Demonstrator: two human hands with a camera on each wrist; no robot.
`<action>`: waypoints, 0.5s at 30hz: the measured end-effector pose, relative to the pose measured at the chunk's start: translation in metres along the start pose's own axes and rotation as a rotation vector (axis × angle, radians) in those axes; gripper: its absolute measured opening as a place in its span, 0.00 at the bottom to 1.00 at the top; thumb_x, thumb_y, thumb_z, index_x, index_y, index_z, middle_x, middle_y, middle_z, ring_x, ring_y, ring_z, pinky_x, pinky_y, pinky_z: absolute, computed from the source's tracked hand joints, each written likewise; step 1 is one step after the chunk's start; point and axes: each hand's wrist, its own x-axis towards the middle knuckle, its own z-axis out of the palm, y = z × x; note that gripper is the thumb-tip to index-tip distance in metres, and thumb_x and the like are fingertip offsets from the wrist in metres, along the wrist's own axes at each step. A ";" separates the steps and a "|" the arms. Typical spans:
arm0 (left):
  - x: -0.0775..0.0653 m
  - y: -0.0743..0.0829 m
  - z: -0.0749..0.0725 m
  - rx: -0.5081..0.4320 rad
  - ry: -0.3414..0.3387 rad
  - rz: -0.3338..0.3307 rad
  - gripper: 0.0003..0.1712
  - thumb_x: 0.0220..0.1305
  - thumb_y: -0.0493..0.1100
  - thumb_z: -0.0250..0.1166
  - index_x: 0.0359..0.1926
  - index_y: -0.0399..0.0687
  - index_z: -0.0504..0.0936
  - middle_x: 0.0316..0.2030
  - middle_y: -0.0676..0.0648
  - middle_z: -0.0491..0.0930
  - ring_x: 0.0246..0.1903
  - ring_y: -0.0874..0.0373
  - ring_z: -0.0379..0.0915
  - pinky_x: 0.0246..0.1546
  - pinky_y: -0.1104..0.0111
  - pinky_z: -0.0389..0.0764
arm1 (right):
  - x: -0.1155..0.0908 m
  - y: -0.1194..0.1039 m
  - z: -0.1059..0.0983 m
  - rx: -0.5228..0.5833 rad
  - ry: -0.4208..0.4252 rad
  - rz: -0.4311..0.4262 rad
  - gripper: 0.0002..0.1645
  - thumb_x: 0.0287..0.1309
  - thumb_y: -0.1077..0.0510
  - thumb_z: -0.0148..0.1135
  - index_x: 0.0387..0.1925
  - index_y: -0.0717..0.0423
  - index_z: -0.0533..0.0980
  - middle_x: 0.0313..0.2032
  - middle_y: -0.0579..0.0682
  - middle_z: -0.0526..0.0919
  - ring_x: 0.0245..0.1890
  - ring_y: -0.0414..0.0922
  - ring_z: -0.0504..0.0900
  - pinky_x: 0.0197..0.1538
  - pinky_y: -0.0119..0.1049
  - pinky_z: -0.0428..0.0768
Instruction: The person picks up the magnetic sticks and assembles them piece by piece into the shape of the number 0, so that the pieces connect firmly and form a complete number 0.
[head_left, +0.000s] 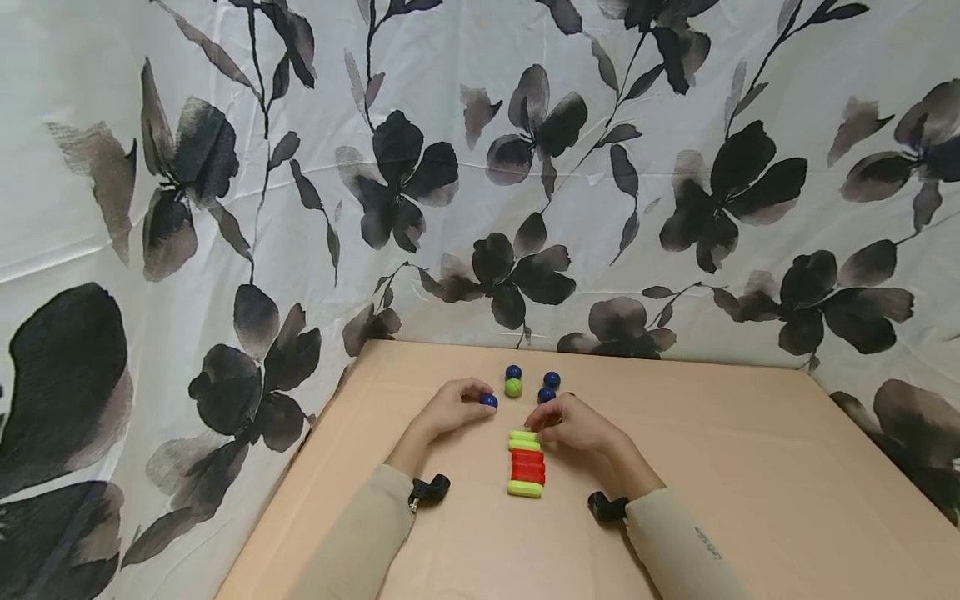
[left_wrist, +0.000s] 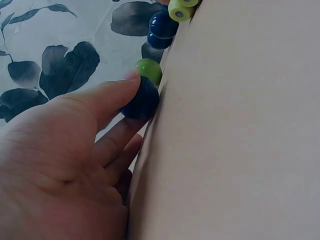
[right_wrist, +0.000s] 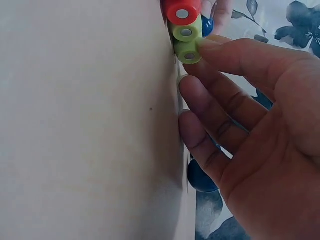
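I log a left hand [head_left: 448, 408] pinching a blue ball [head_left: 488, 401], near-left of the green ball [head_left: 513, 387]; a right hand [head_left: 573, 423], other fingers loose, pinching the farthest lime-green rod [head_left: 521, 436], beyond red rods [head_left: 527, 467]; step, apparently gathering parts; next, likely, lifting that rod clear.

Both forearms [head_left: 360, 529] reach forward, left fingers [left_wrist: 119, 138] and right fingers [right_wrist: 202, 97] pinching.

Head view forward-down (wrist views close)

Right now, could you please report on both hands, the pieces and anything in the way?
Left hand pinching a blue ball. Right hand pinching the farthest yellow-green rod. Two blue balls close beyond right hand, possibly in its way.
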 end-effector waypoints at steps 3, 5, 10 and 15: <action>-0.003 0.002 0.002 -0.016 -0.016 0.009 0.21 0.65 0.45 0.75 0.55 0.43 0.85 0.45 0.46 0.88 0.46 0.54 0.79 0.56 0.57 0.75 | -0.002 -0.003 0.001 -0.028 0.027 0.007 0.12 0.63 0.67 0.69 0.47 0.55 0.88 0.42 0.48 0.89 0.38 0.47 0.78 0.40 0.32 0.81; -0.004 0.002 0.003 -0.031 -0.014 0.016 0.21 0.64 0.44 0.75 0.56 0.42 0.85 0.45 0.45 0.88 0.47 0.53 0.79 0.56 0.56 0.75 | -0.002 -0.005 0.002 -0.050 0.037 0.007 0.12 0.63 0.67 0.70 0.46 0.54 0.88 0.41 0.48 0.89 0.38 0.47 0.78 0.40 0.32 0.80; -0.008 0.000 0.002 -0.041 -0.004 0.024 0.22 0.64 0.43 0.75 0.56 0.41 0.85 0.45 0.45 0.88 0.47 0.52 0.80 0.56 0.56 0.76 | 0.002 -0.008 0.007 -0.098 0.048 -0.003 0.10 0.63 0.64 0.71 0.44 0.50 0.89 0.38 0.45 0.88 0.37 0.46 0.77 0.37 0.31 0.78; -0.008 0.000 0.000 -0.004 -0.008 0.006 0.22 0.65 0.46 0.75 0.57 0.43 0.85 0.45 0.48 0.88 0.47 0.55 0.80 0.55 0.61 0.76 | 0.005 -0.009 0.010 -0.108 0.069 0.017 0.10 0.63 0.64 0.70 0.43 0.49 0.89 0.37 0.44 0.87 0.35 0.45 0.77 0.35 0.32 0.77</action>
